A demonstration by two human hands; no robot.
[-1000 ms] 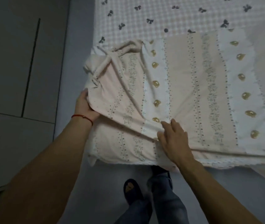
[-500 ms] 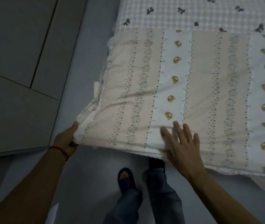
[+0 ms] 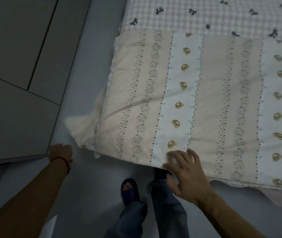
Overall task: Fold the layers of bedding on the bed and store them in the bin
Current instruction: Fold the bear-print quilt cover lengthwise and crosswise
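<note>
From the head camera, a folded quilt (image 3: 197, 107) lies flat on the near end of the bed, its near edge hanging slightly over the side of the mattress. The fabric is soft and padded, in lengthwise bands: pale peach strips printed with dotted lines and wavy leaf sprigs, alternating with white waffle-textured strips carrying rows of small golden bear faces. A narrow lace-like trim runs along its near and left edges. At the near left corner a loose flap of plain cream cloth (image 3: 83, 129) sticks out past the bed's corner, crumpled and pointed.

Beyond the quilt the bed sheet (image 3: 205, 16) shows, a pink and white gingham scattered with dark bows.

The right hand (image 3: 184, 174) rests on the quilt's near edge, fingers spread and lightly bent over the white band, thumb below the edge; it presses rather than grasps. The left hand (image 3: 60, 154), a red string at the wrist, hovers just off the cream flap; its fingers are blurred, so I cannot tell whether it is released or clenched.

Below is smooth grey floor (image 3: 92, 186), with jeans legs and a dark open-toed slipper (image 3: 130, 188). Flat grey cabinet panels (image 3: 16, 74) fill the left
</note>
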